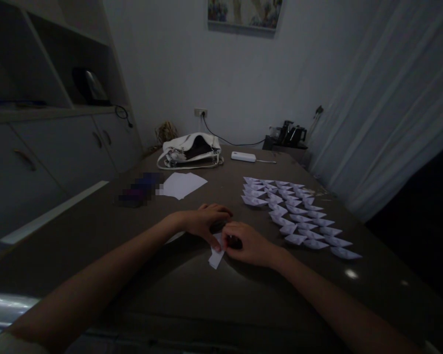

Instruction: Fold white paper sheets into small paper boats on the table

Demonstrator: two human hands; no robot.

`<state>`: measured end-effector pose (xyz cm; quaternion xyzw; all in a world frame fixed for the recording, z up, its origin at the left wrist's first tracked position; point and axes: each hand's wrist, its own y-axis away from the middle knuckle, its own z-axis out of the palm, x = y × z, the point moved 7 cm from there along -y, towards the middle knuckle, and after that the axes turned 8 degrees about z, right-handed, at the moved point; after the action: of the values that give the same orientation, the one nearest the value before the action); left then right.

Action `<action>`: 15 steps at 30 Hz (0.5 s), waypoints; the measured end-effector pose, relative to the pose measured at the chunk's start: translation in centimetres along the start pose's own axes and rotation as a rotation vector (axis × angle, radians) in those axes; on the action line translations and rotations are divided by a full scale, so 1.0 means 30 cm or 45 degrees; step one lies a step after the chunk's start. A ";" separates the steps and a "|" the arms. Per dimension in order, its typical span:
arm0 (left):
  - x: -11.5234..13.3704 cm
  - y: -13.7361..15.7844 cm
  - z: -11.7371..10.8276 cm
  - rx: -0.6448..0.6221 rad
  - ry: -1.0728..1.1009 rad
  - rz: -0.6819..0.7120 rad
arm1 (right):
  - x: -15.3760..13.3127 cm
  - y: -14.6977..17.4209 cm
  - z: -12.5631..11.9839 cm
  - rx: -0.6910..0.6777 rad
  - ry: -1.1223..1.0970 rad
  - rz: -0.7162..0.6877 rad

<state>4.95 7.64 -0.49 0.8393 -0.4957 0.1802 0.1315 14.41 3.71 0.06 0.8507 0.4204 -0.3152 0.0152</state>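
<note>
A small folded piece of white paper [216, 257] lies on the brown table in front of me, partly covered by my fingers. My left hand [205, 222] holds it from the left, thumb pressed on the paper and fingers bent over its far end. From the right, my right hand [246, 242] pinches the paper's edge between thumb and forefinger. Many folded paper boats [298, 219] stand in rows to the right of my hands. Beyond my left hand lies a stack of white paper sheets [182, 185].
A white handbag [192, 149] sits open toward the back of the table [151, 290]. Near it is a white power bank [243, 157] with a short cable. A blurred dark item [138, 190] lies left of the sheets. At the back right, a kettle [296, 134] stands on a dark stand.
</note>
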 end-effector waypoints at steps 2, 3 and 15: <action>0.003 0.000 -0.001 -0.007 0.004 0.001 | -0.002 0.000 0.005 -0.001 0.022 0.006; 0.004 -0.001 -0.001 -0.009 0.004 0.001 | 0.009 -0.002 -0.003 0.030 0.060 0.037; 0.014 0.001 -0.005 -0.006 0.012 -0.012 | 0.011 0.003 0.009 -0.127 -0.078 0.110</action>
<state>5.08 7.37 -0.16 0.8404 -0.4917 0.1824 0.1367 14.47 3.80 -0.36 0.8562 0.3979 -0.3188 0.0839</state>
